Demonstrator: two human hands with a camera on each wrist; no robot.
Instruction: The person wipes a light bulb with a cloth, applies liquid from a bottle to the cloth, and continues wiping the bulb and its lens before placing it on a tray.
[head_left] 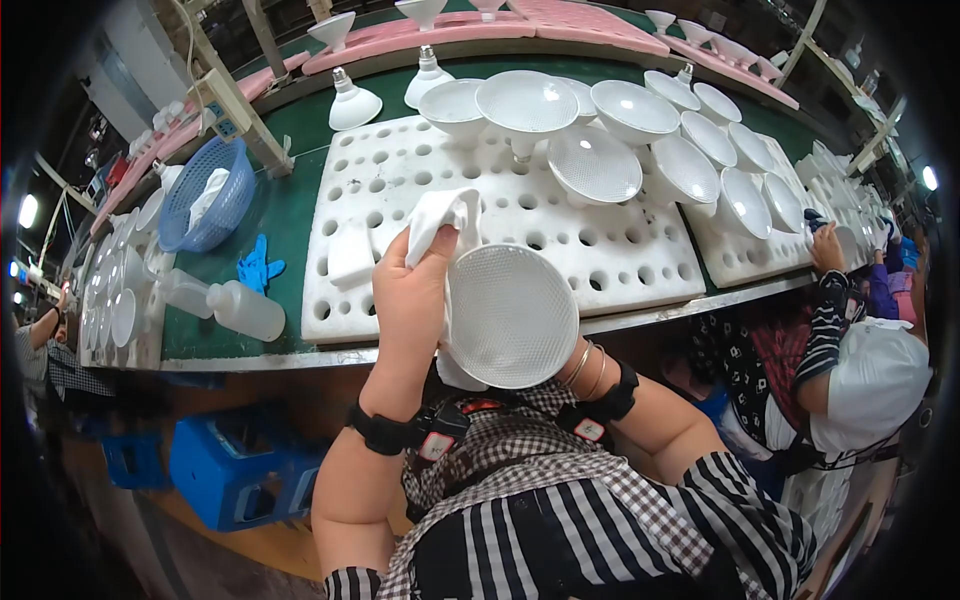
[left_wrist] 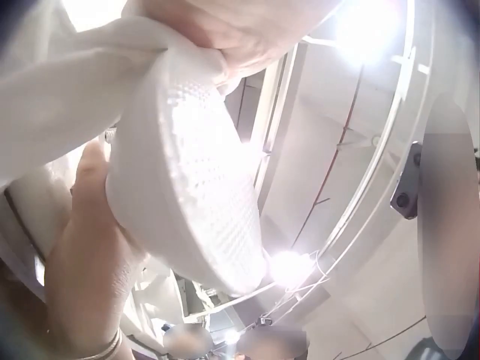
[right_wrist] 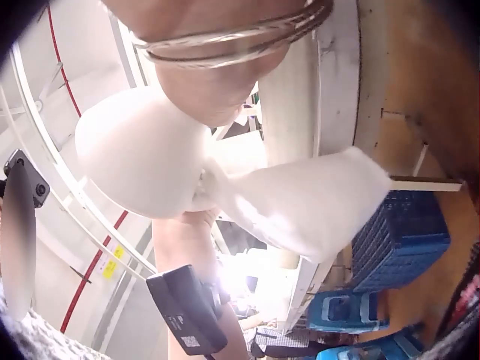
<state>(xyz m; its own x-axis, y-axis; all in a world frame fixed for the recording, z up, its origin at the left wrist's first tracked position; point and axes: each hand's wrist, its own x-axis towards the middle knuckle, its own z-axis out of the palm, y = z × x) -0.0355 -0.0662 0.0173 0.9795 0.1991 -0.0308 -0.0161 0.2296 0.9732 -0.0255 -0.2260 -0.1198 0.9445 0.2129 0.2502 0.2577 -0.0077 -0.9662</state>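
Left hand (head_left: 410, 300) pinches the white cloth (head_left: 443, 215) at 11 o'clock on the PAR lamp (head_left: 510, 315), right hand (left_wrist: 86, 247) grips its body, so I'd wipe in gentle circles.

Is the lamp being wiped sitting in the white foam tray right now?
No, the lamp is held up clear of the foam tray, the left hand gripping a white cloth against its rim.
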